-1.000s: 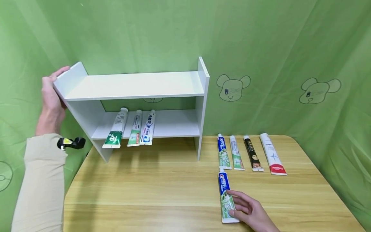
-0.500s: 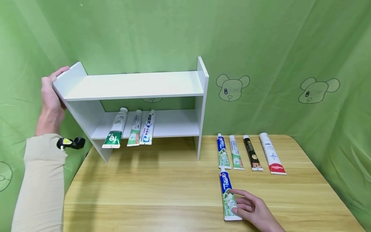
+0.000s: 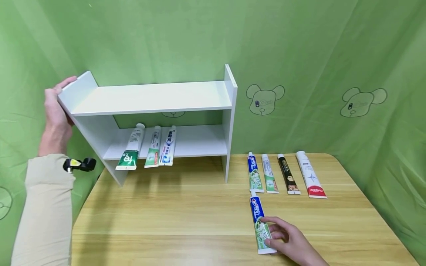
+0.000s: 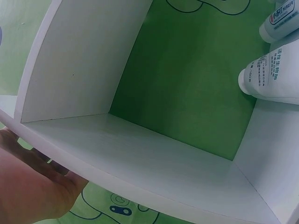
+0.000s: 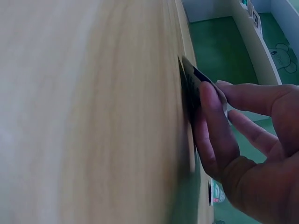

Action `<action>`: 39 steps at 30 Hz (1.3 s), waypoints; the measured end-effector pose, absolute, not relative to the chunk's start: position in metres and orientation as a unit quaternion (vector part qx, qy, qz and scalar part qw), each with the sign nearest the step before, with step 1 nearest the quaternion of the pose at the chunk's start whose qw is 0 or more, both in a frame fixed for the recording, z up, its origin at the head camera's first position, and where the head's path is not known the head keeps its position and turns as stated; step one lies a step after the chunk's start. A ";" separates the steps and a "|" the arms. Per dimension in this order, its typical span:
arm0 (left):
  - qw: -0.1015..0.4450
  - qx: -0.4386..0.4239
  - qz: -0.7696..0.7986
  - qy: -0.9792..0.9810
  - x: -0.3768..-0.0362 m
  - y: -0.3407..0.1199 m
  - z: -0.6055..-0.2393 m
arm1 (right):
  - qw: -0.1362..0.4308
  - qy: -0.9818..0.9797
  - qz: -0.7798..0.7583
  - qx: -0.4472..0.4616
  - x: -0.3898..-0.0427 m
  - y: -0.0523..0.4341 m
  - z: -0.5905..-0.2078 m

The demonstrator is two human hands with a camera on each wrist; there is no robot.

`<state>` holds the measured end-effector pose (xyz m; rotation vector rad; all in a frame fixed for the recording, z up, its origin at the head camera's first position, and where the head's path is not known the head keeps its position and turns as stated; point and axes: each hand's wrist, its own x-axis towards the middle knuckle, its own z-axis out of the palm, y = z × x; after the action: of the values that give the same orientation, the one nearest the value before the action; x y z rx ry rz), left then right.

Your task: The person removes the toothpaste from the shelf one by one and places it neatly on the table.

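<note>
In the head view my left hand holds the upper left side of a white two-tier shelf; the left wrist view shows the hand on the panel's outer face. My right hand pinches a blue and green Crest toothpaste tube near its flat end, low over the front of the table. From the right wrist view, the tube is seen nearly edge-on between thumb and fingers. On the lower tier lie a green-ended tube, a white and green tube and a white and blue tube.
Right of the shelf, a row on the wooden table holds another Crest tube, a white and green tube, a black tube and a red-ended Colgate tube. A green curtain hangs behind.
The flat end of the Crest tube in my right hand has shifted slightly right. The left hand stays on the shelf, and the whole head view has drifted a little.
</note>
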<state>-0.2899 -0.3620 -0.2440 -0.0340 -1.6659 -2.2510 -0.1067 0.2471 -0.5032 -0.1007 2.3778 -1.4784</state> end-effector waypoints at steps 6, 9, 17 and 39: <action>0.168 -0.016 -0.792 -0.587 -0.290 -0.361 -0.244 | 0.172 0.837 -0.518 -0.038 -0.106 0.246 -0.502; 0.165 -0.016 -0.789 -0.592 -0.291 -0.360 -0.242 | 0.176 0.833 -0.522 -0.040 -0.106 0.248 -0.504; 0.168 -0.017 -0.790 -0.590 -0.293 -0.360 -0.242 | 0.160 0.844 -0.510 -0.045 -0.109 0.251 -0.505; 0.171 -0.016 -0.791 -0.588 -0.289 -0.362 -0.245 | 0.143 0.849 -0.508 -0.032 -0.110 0.249 -0.498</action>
<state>-0.2888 -0.3621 -0.2448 -0.0440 -1.6691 -2.2449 -0.1099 0.2485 -0.4980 -0.0926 2.4480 -1.4642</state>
